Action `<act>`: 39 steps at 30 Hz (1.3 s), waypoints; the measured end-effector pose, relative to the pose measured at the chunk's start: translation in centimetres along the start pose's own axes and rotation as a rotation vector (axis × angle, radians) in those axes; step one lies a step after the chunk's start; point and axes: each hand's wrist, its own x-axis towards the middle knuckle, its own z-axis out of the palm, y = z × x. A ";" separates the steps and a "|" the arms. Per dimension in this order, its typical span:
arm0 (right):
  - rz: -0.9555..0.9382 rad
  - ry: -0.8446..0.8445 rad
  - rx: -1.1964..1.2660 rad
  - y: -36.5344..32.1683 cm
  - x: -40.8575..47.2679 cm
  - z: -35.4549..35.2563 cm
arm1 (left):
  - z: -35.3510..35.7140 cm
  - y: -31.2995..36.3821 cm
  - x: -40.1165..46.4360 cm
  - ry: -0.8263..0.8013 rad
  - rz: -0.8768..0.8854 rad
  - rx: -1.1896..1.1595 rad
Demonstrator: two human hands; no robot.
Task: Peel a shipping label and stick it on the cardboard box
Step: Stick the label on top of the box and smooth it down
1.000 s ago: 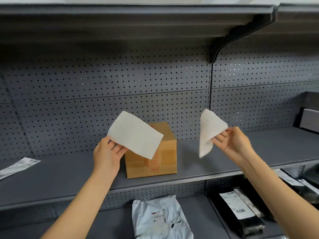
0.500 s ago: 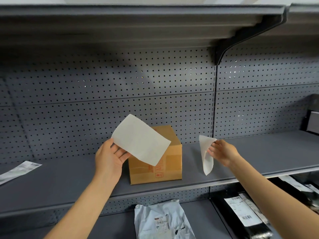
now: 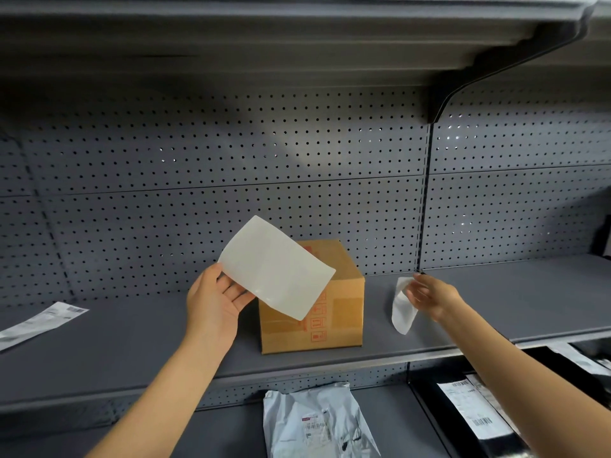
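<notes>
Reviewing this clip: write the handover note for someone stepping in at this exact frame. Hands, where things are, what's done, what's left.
Left hand: holds the white label sheet by its lower left corner, raised in front of the cardboard box; printed side not visible.
Right hand: pinches a crumpled white backing strip, low over the shelf to the right of the box.
The box stands upright on the middle shelf, with no label visible on it.
Done: the two sheets are apart, so peeling looks finished.
Left: put the backing down, then press the label onto the box.
</notes>
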 end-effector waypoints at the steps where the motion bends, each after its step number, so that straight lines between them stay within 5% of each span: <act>1: -0.008 0.000 -0.020 -0.1 -0.2 0.1 | 0.0 0.0 0.0 0.002 -0.002 0.002; 12: -0.301 0.001 -0.203 -1.3 -4.0 2.3 | 0.0 0.4 -0.7 0.003 0.020 0.030; 22: -0.740 -0.368 -0.445 -2.3 -14.9 7.4 | 2.6 0.8 -2.6 -0.027 0.071 0.091; 28: -1.109 -0.452 -0.947 0.8 -18.6 8.3 | 3.9 0.7 -4.1 -0.043 0.054 0.079; 34: -1.498 -0.355 -1.140 3.4 -18.9 8.8 | 4.5 0.4 -5.7 -0.037 0.028 0.049; 39: -1.563 -0.303 -1.166 3.9 -19.2 8.4 | 4.9 0.3 -6.7 -0.043 0.022 0.032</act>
